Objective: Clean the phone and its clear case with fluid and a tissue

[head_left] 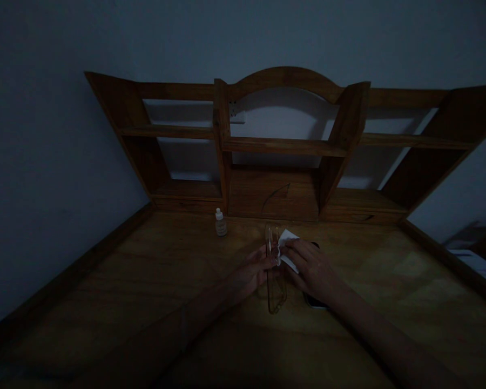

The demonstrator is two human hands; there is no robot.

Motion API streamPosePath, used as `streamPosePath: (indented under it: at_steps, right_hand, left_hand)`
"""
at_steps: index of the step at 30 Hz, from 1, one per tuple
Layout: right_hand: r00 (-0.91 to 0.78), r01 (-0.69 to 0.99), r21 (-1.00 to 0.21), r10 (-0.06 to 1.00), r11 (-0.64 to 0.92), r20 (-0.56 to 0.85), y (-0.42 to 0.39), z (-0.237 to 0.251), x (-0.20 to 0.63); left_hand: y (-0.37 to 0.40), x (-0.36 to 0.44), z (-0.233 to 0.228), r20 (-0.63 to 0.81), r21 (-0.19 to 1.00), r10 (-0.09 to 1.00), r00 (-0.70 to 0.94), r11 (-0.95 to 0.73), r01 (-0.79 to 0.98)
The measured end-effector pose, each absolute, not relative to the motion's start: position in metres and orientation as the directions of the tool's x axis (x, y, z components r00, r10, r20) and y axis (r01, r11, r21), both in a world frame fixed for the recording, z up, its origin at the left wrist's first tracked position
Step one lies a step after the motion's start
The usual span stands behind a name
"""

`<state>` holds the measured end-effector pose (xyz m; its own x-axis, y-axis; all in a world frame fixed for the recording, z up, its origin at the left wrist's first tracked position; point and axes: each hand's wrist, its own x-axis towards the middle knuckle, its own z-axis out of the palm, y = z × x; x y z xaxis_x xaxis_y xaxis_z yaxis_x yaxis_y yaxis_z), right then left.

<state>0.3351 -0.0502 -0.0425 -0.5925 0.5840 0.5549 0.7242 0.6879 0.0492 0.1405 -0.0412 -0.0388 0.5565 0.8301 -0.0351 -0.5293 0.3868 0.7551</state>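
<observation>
Left hand (254, 271) of mine closed on a clear case (276, 295), amber-tinted, thumb on the near side and fingers behind; case seen nearly edge-on, its long side running away from me, above the table (146, 270). Cannot tell whether its lower end touches the wood. Right hand (312, 267) pinching a folded white wipe (287, 236), pressed up to the case's right side, one corner sticking out past the fingertips. Under my right hand and wrist, partly covered, a dark phone (316, 303) flat on the table. Small dropper bottle (221, 226), white cap, upright to the left and farther off, near the foot of a wooden shelf unit (284, 146). Wall socket (235, 112) visible through its middle opening. Light dim throughout
</observation>
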Motion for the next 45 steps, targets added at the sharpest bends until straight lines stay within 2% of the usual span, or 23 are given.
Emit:
streamPosePath:
  at_steps: [3, 8, 13, 19, 28, 45]
  right_hand:
    - [-0.585, 0.727, 0.041, 0.586, 0.686, 0.560, -0.051, -0.044, 0.336]
    - [-0.596, 0.741, 0.123, 0.562, 0.660, 0.574, -0.052, -0.042, 0.337]
    - [-0.539, 0.799, 0.106, 0.629, 0.592, 0.560, -0.051, -0.038, 0.338]
    - [-0.551, 0.757, 0.050, 0.595, 0.652, 0.585, -0.050, -0.039, 0.336]
    - [-0.583, 0.736, 0.078, 0.571, 0.672, 0.578, -0.053, -0.040, 0.333]
    - [-0.715, 0.525, -0.185, 0.548, 0.831, 0.435, -0.068, -0.036, 0.320]
  left_hand:
    - [-0.039, 0.140, -0.043, -0.019, 0.755, 0.823, 0.568, 0.384, -0.532]
    - [-0.038, 0.138, -0.051, 0.010, 0.760, 0.807, 0.591, 0.378, -0.529]
    - [-0.040, 0.138, -0.049, 0.007, 0.760, 0.802, 0.597, 0.383, -0.525]
    - [-0.042, 0.139, -0.043, -0.040, 0.739, 0.815, 0.578, 0.413, -0.532]
    - [-0.040, 0.140, -0.044, 0.014, 0.756, 0.806, 0.592, 0.379, -0.534]
    - [-0.036, 0.140, -0.053, 0.012, 0.758, 0.798, 0.603, 0.386, -0.526]
